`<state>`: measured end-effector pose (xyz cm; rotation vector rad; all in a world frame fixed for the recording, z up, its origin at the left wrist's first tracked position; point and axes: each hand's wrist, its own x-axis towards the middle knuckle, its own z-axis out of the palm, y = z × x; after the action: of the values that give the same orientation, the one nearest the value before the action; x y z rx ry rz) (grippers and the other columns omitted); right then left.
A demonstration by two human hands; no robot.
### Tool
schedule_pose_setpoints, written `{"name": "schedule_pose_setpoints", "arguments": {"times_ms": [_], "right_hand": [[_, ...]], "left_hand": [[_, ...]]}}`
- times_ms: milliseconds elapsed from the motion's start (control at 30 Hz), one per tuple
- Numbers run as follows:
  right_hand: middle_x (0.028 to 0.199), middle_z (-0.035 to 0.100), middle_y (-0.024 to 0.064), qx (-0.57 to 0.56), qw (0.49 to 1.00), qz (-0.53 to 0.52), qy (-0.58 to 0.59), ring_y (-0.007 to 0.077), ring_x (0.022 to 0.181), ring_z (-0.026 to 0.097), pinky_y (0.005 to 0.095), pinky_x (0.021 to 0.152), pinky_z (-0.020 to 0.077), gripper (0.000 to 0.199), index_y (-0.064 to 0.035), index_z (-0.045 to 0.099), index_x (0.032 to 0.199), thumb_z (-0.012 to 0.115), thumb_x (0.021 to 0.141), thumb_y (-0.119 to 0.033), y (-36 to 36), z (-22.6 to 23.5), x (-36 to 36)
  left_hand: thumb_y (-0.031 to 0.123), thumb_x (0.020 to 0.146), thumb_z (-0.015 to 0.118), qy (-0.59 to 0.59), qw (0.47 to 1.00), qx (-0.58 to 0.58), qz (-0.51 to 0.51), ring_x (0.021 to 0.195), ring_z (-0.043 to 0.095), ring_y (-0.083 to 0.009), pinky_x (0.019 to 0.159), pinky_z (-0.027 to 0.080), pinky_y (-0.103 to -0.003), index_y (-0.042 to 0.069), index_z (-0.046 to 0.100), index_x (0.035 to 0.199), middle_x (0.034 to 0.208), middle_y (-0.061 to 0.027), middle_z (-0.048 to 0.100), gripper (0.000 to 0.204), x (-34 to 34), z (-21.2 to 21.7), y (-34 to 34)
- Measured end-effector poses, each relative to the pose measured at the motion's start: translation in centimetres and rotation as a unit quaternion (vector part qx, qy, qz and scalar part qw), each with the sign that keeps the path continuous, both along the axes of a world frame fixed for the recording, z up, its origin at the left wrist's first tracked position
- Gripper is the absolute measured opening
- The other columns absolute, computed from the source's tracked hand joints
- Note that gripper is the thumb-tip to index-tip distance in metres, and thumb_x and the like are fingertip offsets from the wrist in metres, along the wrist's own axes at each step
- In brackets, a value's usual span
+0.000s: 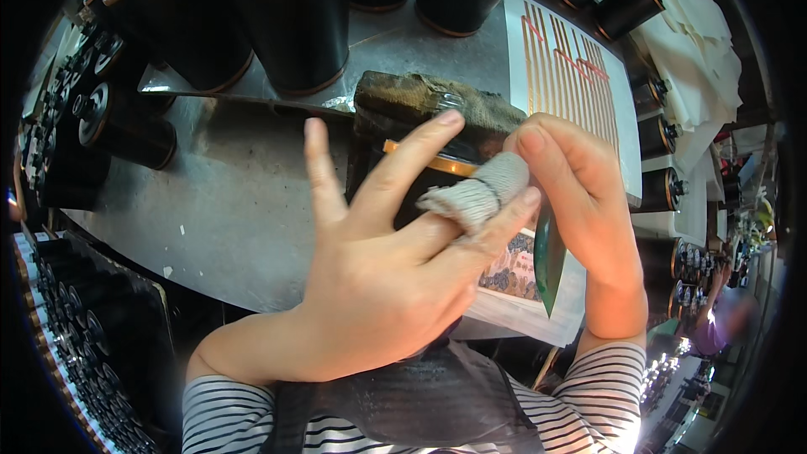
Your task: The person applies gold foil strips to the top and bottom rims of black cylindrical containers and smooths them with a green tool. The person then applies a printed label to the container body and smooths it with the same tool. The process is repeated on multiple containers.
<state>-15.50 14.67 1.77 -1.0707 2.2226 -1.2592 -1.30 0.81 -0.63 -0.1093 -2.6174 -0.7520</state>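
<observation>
My left hand is spread, palm down. One of its fingers wears an off-white knitted finger sleeve. My right hand is closed in a pinch at the far end of the sleeve. From under its palm a dark green pointed blade points toward me; its other end is hidden in the hand. Just beyond my hands is a dark block topped with worn brownish cloth. A copper-coloured strip lies along its near side, partly behind my fingers.
Tall black cylinders with copper-coloured rims stand along the back of the metal table. A white sheet at the right carries several copper-coloured strips. Many black cylinders crowd the left. A person in purple is far right.
</observation>
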Motion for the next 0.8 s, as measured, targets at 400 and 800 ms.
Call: {"name": "schedule_pose_setpoints", "arguments": {"times_ms": [400, 800], "right_hand": [[0.067, 0.055, -0.0026, -0.043, 0.979, -0.016, -0.201, 0.0023, 0.062, 0.048, 0.0178, 0.055, 0.0385, 0.019, 0.0006, 0.063, 0.082, 0.068, 0.086, -0.017, 1.6, -0.8, 0.3], [0.068, 0.054, -0.0027, -0.016, 0.984, -0.044, -0.174, 0.003, 0.063, 0.048, 0.0182, 0.056, 0.039, 0.02, 0.0013, 0.064, 0.084, 0.059, 0.093, -0.016, 2.2, -0.2, -0.2]], "left_hand": [[0.022, 0.08, 0.068, -0.056, 0.887, 0.459, 0.003, 0.136, 0.029, -0.0317, 0.111, 0.021, -0.046, 0.004, 0.014, 0.148, 0.144, -0.0201, 0.032, 0.089, 1.9, -3.5, -0.2], [0.013, 0.075, 0.066, -0.061, 0.998, -0.028, -0.018, 0.135, 0.034, -0.0311, 0.109, 0.012, -0.059, 0.011, 0.043, 0.138, 0.131, -0.0142, 0.051, 0.067, 0.5, 0.6, 0.4]]}}
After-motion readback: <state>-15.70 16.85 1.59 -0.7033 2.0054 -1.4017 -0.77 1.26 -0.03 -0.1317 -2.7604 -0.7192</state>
